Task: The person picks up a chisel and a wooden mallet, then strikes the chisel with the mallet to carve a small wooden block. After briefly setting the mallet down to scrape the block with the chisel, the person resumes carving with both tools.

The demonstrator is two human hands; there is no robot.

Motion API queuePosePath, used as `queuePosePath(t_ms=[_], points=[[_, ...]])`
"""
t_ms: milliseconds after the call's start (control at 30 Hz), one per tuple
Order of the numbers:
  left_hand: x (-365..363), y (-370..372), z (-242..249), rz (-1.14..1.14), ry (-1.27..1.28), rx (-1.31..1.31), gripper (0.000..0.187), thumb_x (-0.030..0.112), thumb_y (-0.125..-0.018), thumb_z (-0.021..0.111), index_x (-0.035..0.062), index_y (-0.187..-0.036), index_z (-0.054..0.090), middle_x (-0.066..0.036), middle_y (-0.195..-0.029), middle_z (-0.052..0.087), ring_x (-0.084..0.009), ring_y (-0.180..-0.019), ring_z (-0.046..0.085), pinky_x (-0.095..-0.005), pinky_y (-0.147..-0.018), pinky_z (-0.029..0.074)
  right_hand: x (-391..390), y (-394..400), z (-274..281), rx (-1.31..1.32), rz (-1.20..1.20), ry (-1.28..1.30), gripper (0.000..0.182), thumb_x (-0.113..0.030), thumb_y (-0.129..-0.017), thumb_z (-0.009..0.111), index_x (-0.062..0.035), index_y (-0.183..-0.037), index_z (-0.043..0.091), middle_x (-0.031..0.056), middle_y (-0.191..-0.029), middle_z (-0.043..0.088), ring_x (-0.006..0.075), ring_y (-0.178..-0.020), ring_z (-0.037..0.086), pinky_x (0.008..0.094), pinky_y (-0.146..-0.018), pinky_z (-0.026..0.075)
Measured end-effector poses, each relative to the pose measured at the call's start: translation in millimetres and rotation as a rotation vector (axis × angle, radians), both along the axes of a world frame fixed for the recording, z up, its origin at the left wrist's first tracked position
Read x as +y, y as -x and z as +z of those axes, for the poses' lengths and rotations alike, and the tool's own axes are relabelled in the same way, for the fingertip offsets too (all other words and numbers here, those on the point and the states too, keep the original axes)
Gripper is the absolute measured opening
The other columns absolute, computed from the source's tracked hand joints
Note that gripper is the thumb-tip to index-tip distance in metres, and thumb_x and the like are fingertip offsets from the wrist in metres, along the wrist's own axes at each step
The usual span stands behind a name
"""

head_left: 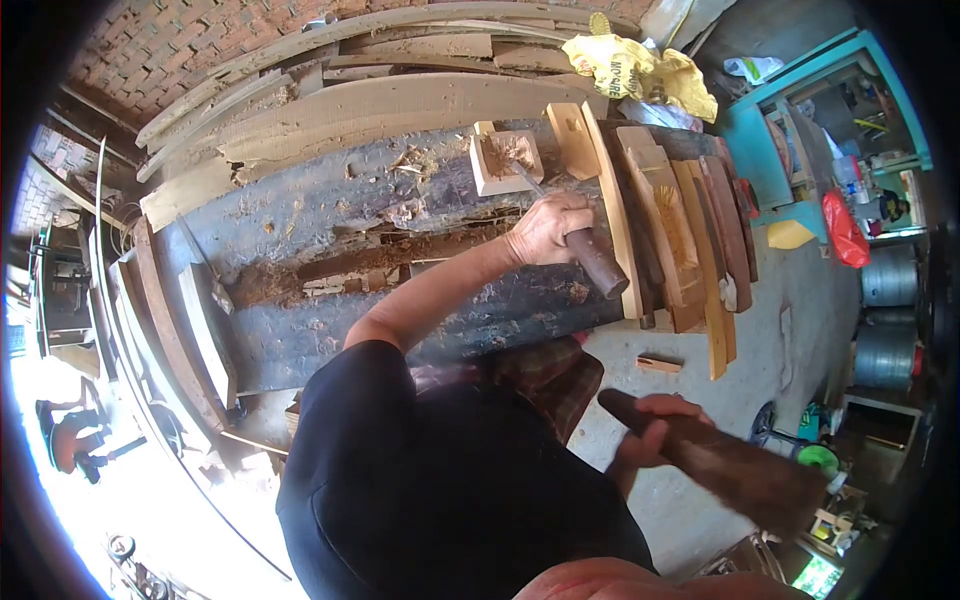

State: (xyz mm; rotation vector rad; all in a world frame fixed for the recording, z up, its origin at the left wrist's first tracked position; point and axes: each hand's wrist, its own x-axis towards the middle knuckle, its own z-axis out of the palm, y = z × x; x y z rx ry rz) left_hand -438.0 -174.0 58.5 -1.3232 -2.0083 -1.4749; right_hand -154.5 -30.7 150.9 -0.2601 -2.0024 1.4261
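Observation:
My left hand is wrapped round the handle of a chisel. The chisel's thin metal blade slants into the hollow of a pale wooden block, where shavings lie. My right hand grips a dark wooden mallet by its narrow end. Its thick end is blurred and points out to the lower right, away from the chisel. Beneath the block is a dark, worn workbench with a long, chip-filled gap down its middle.
Several boards lie across the bench's right end. Long curved planks are stacked behind it. A yellow bag rests at the back right, near a teal cabinet. Metal drums stand at far right; a person is at far left.

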Motion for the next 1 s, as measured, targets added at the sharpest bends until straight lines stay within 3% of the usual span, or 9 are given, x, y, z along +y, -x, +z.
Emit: queuePosePath(t_ms=[100, 200, 300, 367, 433, 567, 667, 733, 1000], points=[[-2, 4, 3, -0.041, -0.031, -0.027, 0.024, 0.019, -0.069, 0.077, 0.0094, -0.081, 0.058, -0.01, -0.078, 0.058, -0.033, -0.081, 0.059, -0.0439, -0.073, 0.046, 6, -4, -140, -0.013, -0.021, -0.583, 0.031, -0.02, -0.084, 0.07, -0.0016, -0.107, 0.061, 0.0174, -0.111, 0.064, 0.0297, -0.092, 0.064, 0.0366, -0.087, 0.048], [-5, 3, -4, -0.052, 0.098, 0.008, 0.026, 0.019, -0.068, 0.078, 0.0103, -0.083, 0.059, -0.009, -0.08, 0.057, -0.0327, -0.086, 0.058, -0.0437, -0.074, 0.044, -27, 24, -113, -0.631, -0.123, -0.168, 0.067, -0.018, -0.078, 0.077, 0.0039, -0.13, 0.041, 0.0204, -0.106, 0.058, 0.0289, -0.091, 0.059, 0.0378, -0.086, 0.048], [-1, 1, -10, -0.025, 0.056, 0.128, 0.027, 0.023, -0.075, 0.079, 0.0101, -0.08, 0.056, -0.008, -0.075, 0.057, -0.0306, -0.076, 0.058, -0.0424, -0.066, 0.043, -28, 14, -90, -0.122, -0.104, 0.391, 0.065, -0.015, -0.076, 0.077, 0.004, -0.129, 0.043, 0.0175, -0.105, 0.058, 0.0252, -0.092, 0.059, 0.0312, -0.084, 0.048], [-1, 0, -10, -0.038, 0.083, 0.091, 0.027, 0.022, -0.074, 0.079, 0.0095, -0.081, 0.056, -0.008, -0.075, 0.057, -0.0311, -0.076, 0.058, -0.0422, -0.067, 0.044, -10, 14, -79, 0.103, 0.118, 0.295, 0.046, -0.011, -0.076, 0.071, 0.0025, -0.116, 0.051, 0.0136, -0.09, 0.061, 0.0195, -0.084, 0.06, 0.0294, -0.08, 0.048], [1, 1, -5, -0.014, 0.107, 0.071, 0.026, 0.021, -0.075, 0.078, 0.0091, -0.081, 0.056, -0.008, -0.075, 0.057, -0.0309, -0.077, 0.058, -0.0424, -0.07, 0.044, 12, 12, -125, 0.02, 0.18, -0.044, 0.073, -0.027, -0.079, 0.072, 0.0041, -0.133, 0.033, 0.0118, -0.081, 0.061, 0.0165, -0.069, 0.06, 0.029, -0.075, 0.049], [1, 3, -9, -0.067, 0.162, 0.123, 0.024, 0.021, -0.075, 0.077, 0.0093, -0.081, 0.057, -0.008, -0.078, 0.057, -0.0313, -0.08, 0.058, -0.0428, -0.074, 0.044, -8, 28, -127, -0.333, 0.01, -0.479, 0.072, -0.023, -0.08, 0.074, 0.003, -0.133, 0.032, 0.0133, -0.088, 0.06, 0.0166, -0.067, 0.059, 0.0299, -0.069, 0.05], [-2, -4, -16, -0.055, 0.317, 0.13, 0.024, 0.021, -0.074, 0.078, 0.0105, -0.084, 0.058, -0.009, -0.087, 0.059, -0.0322, -0.085, 0.058, -0.0432, -0.077, 0.044, -3, 8, -125, -0.411, -0.091, -0.189, 0.068, -0.013, -0.081, 0.073, 0.0014, -0.133, 0.033, 0.0135, -0.092, 0.06, 0.0161, -0.065, 0.058, 0.0299, -0.064, 0.052], [-1, -6, -9, -0.035, 0.293, 0.143, 0.025, 0.02, -0.072, 0.078, 0.0108, -0.084, 0.058, -0.009, -0.086, 0.059, -0.0322, -0.086, 0.058, -0.0433, -0.077, 0.044, -13, 15, -77, 0.002, 0.011, 0.311, 0.065, -0.003, -0.081, 0.07, 0.0004, -0.134, 0.032, 0.0121, -0.091, 0.059, 0.0159, -0.064, 0.058, 0.0286, -0.063, 0.052], [-12, -5, 18, 0.037, 0.144, 0.027, 0.031, 0.011, -0.062, 0.076, 0.0105, -0.088, 0.059, -0.01, -0.082, 0.058, -0.035, -0.083, 0.059, -0.0444, -0.073, 0.046, -11, 18, -58, -0.083, 0.028, 0.362, 0.071, 0.001, -0.08, 0.068, -0.0002, -0.138, 0.026, 0.0111, -0.089, 0.059, 0.0159, -0.065, 0.059, 0.0295, -0.063, 0.053]])
